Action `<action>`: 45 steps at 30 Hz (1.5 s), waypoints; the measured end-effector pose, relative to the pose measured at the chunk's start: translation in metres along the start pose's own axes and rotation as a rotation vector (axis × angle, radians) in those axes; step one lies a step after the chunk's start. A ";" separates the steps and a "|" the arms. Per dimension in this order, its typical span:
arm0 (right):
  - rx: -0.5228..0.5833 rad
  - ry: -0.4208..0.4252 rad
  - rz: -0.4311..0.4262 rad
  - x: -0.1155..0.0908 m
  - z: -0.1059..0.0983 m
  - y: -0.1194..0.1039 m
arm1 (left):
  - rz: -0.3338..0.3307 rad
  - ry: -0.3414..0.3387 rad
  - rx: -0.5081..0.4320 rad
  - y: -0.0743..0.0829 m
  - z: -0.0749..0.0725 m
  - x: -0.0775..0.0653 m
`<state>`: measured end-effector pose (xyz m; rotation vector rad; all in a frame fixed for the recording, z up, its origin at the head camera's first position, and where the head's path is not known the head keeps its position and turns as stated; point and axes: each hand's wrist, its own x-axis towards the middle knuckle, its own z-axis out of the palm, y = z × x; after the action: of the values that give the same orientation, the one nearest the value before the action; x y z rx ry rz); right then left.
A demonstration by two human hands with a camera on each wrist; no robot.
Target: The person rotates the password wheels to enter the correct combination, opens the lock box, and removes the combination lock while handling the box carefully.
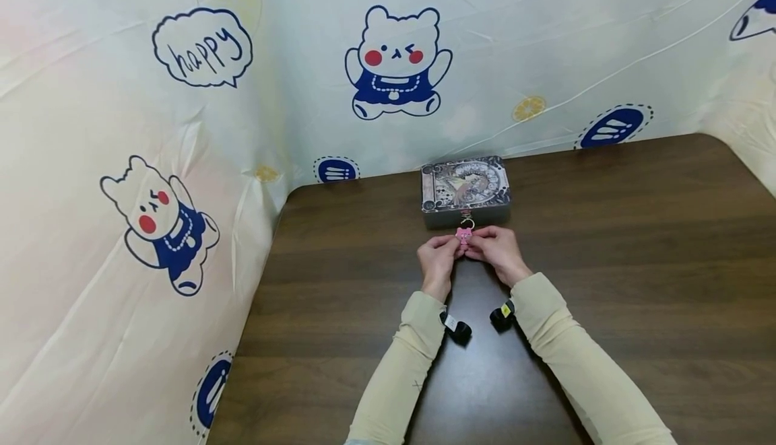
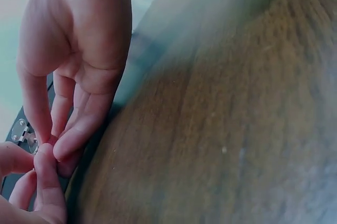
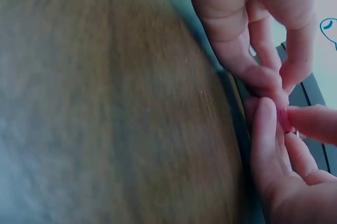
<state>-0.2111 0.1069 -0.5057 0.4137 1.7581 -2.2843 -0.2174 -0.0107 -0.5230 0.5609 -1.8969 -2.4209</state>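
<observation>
A pink bear-shaped padlock (image 1: 464,235) with a metal loop is at the front of a decorated tin box (image 1: 465,186), by its metal clasp (image 2: 21,130). My left hand (image 1: 438,263) pinches the padlock from the left side. From the right, my right hand (image 1: 498,251) pinches it too, and the fingertips of both hands meet around it. In the right wrist view only a sliver of the pink body (image 3: 285,118) shows between the fingers; the rest is hidden.
The box stands near the back edge of a dark wooden table (image 1: 636,263). Behind and to the left hangs a pale cloth (image 1: 291,61) printed with bears. A small black camera is strapped to each wrist, over the beige sleeves (image 1: 400,364).
</observation>
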 end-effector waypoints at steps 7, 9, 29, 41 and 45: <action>0.067 -0.035 0.033 0.003 -0.003 -0.002 | 0.018 0.012 0.047 0.004 0.001 0.000; 0.082 -0.042 0.039 0.005 -0.004 -0.002 | 0.020 0.018 0.056 0.005 0.002 0.001; -0.008 0.001 0.044 0.014 0.001 0.000 | 0.018 0.022 0.070 0.011 0.001 -0.002; -0.053 0.050 0.004 0.011 0.001 -0.002 | 0.026 -0.002 0.049 0.008 0.003 -0.002; -0.052 0.088 0.005 0.011 0.003 -0.003 | 0.036 -0.006 0.057 0.010 0.003 -0.002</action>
<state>-0.2225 0.1046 -0.5064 0.5154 1.8515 -2.2435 -0.2187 -0.0097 -0.5127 0.5177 -1.9662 -2.3568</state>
